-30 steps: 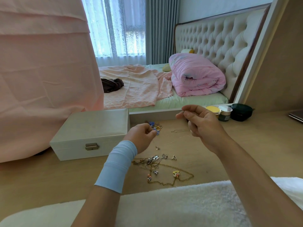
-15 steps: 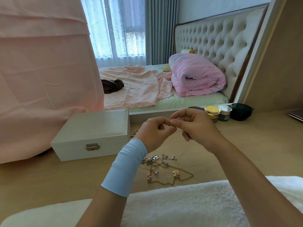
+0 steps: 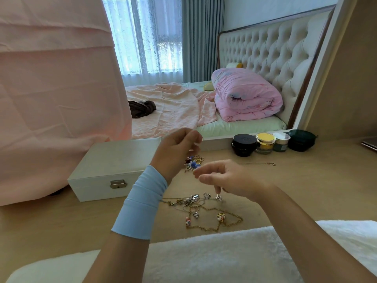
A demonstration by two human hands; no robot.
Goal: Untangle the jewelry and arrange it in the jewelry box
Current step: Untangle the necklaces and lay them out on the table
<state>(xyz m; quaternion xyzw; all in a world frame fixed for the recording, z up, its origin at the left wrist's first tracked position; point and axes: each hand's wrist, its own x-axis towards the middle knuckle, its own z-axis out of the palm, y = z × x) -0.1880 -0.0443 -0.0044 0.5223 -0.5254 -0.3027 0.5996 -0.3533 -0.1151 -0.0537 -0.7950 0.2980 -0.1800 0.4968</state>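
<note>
A tangle of gold chains, silver charms and a ring lies on the wooden tabletop in front of me. The white jewelry box stands shut to the left, latch facing me. My left hand is raised above the box's right end, thumb and forefinger pinched on a fine chain too thin to follow. My right hand hovers lower, just above the tangle, fingers loosely curled and holding nothing I can see. A cluster of blue beads and gold rings sits between the hands. One thin gold chain lies stretched out to the right.
Several cosmetic jars line the table's back edge by the mirror. Pink cloth hangs behind the box at the left. A white fluffy cover lies along the near edge. A dark flat object sits at the far right.
The hands had come together, pinching a fine strand; now they have parted. The left hand rose and the right hand dropped toward the tangle. The box stays shut.
</note>
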